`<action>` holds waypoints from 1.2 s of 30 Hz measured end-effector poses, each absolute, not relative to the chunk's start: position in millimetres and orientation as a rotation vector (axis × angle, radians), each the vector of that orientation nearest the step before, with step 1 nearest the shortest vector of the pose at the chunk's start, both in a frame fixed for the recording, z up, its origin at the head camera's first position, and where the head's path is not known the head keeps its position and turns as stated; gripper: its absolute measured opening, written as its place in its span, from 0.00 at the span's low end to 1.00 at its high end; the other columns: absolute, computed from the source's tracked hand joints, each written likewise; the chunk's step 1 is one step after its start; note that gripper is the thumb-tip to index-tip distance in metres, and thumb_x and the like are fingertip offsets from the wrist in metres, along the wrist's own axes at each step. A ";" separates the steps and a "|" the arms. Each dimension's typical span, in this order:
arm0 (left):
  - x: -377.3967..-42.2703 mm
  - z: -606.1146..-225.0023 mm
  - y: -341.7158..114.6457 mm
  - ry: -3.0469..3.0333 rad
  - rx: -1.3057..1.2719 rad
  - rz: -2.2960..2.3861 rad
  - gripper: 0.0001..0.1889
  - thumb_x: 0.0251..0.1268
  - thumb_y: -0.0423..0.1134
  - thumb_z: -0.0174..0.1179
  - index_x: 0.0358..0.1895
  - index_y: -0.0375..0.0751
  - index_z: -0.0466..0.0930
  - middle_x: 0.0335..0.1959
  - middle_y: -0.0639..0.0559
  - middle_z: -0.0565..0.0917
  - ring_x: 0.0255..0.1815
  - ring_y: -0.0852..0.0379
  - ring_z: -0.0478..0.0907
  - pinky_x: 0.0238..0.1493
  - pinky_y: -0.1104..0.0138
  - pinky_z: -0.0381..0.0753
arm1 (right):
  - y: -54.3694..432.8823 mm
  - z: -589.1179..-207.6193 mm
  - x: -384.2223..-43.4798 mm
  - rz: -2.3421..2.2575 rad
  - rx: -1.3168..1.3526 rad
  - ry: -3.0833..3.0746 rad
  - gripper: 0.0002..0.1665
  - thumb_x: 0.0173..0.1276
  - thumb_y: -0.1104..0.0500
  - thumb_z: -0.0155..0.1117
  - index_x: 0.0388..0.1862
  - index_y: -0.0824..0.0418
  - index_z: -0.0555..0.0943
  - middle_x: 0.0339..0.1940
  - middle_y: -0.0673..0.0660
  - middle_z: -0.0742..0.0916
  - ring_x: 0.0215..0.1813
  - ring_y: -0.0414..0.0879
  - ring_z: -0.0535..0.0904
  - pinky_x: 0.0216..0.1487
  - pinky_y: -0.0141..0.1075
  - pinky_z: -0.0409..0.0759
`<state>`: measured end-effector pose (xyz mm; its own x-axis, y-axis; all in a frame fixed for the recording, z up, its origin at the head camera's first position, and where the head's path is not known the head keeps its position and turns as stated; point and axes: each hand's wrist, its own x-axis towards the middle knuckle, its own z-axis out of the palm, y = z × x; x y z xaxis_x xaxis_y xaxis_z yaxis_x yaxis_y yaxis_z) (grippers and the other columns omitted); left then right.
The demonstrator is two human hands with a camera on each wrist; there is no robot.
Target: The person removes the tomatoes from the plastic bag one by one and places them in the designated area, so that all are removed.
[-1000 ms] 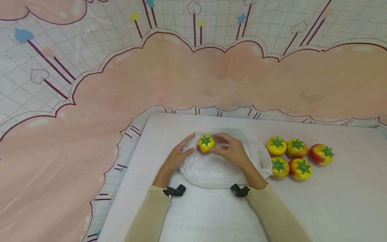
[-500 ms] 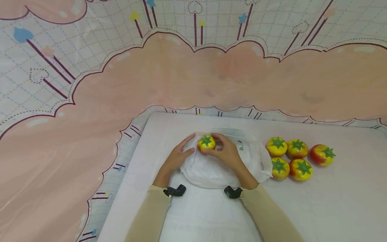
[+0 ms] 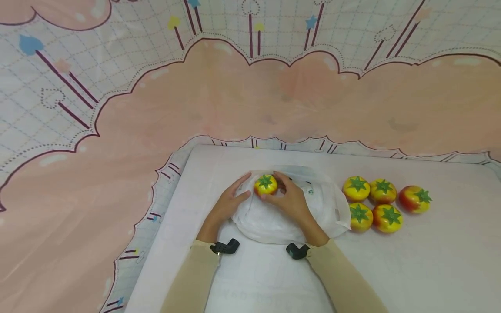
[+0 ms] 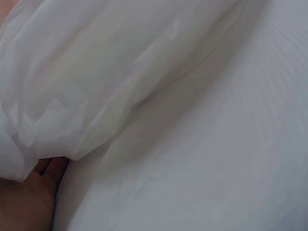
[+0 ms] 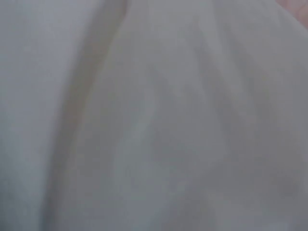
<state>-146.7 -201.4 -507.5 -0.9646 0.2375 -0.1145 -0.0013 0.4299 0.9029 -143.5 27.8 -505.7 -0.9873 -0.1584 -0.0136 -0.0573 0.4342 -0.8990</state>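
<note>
A white plastic bag [image 3: 254, 226] lies on the table with a yellow-and-red toy tomato [image 3: 266, 184], green star-shaped leaves up, at its far left part. My right hand [image 3: 287, 198] holds the tomato from the right, thumb at the near side and forefinger at the far side. My left hand [image 3: 227, 204] holds the bag's left edge, its thumb and forefinger curved towards the tomato. In the left wrist view, folds of the bag [image 4: 96, 77] cover most of the left fingers [image 4: 58, 168]. Blurred white plastic [image 5: 183, 120] fills much of the right wrist view.
Right of the bag, on the white table [image 3: 438, 252], are several more toy tomatoes [image 3: 387, 218], two of them close to its edge. A tomato lying on its side [image 3: 415, 200] is farthest right. A patterned cloth [image 3: 274, 104] hangs behind the table.
My right hand has moved left, bringing its thumb and forefinger round the tomato, and a small green print on the bag now shows. The left hand and the tomato stay nearly still.
</note>
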 end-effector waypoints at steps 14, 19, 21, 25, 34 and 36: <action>-147.7 -509.2 -203.3 2.459 0.229 1.562 0.30 0.75 0.46 0.58 0.77 0.68 0.64 0.81 0.64 0.61 0.85 0.51 0.50 0.84 0.45 0.47 | 27.1 -503.8 -144.8 -1.557 -0.233 2.599 0.44 0.64 0.46 0.76 0.76 0.54 0.69 0.70 0.58 0.80 0.70 0.53 0.77 0.73 0.45 0.76; -147.5 -509.4 -203.5 2.457 0.224 1.562 0.30 0.75 0.46 0.58 0.77 0.69 0.64 0.81 0.64 0.61 0.85 0.52 0.50 0.84 0.45 0.48 | 27.3 -503.5 -143.5 -1.554 -0.247 2.604 0.44 0.65 0.45 0.75 0.76 0.55 0.70 0.71 0.58 0.80 0.70 0.52 0.77 0.72 0.44 0.76; -147.5 -509.6 -203.2 2.451 0.217 1.566 0.30 0.75 0.47 0.58 0.77 0.70 0.64 0.81 0.65 0.61 0.85 0.52 0.50 0.84 0.45 0.48 | 27.7 -503.4 -143.0 -1.555 -0.254 2.604 0.44 0.65 0.45 0.75 0.76 0.55 0.70 0.71 0.58 0.80 0.70 0.52 0.78 0.72 0.44 0.76; -147.7 -509.6 -202.4 2.439 0.211 1.568 0.29 0.76 0.47 0.57 0.77 0.72 0.64 0.81 0.65 0.60 0.85 0.52 0.49 0.84 0.44 0.47 | 28.8 -504.0 -142.7 -1.553 -0.275 2.618 0.44 0.64 0.46 0.76 0.75 0.56 0.71 0.69 0.59 0.81 0.68 0.52 0.79 0.71 0.44 0.77; -148.4 -508.0 -202.2 2.440 0.210 1.563 0.30 0.75 0.46 0.57 0.76 0.72 0.64 0.81 0.66 0.60 0.85 0.53 0.49 0.84 0.45 0.48 | 30.2 -503.9 -142.6 -1.532 -0.280 2.623 0.42 0.64 0.48 0.76 0.74 0.54 0.72 0.65 0.58 0.83 0.63 0.52 0.80 0.69 0.44 0.80; -148.7 -507.5 -202.4 2.442 0.216 1.566 0.30 0.75 0.45 0.57 0.77 0.70 0.64 0.81 0.65 0.60 0.85 0.53 0.49 0.84 0.45 0.47 | 30.6 -502.6 -142.3 -1.535 -0.286 2.618 0.42 0.64 0.47 0.76 0.74 0.53 0.72 0.65 0.58 0.83 0.63 0.51 0.80 0.68 0.44 0.80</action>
<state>-148.7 -202.4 -507.5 -0.9621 0.2474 -0.1148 -0.0010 0.4175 0.9087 -142.3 30.6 -502.6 -0.9781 -0.2075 0.0143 -0.1138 0.4764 -0.8718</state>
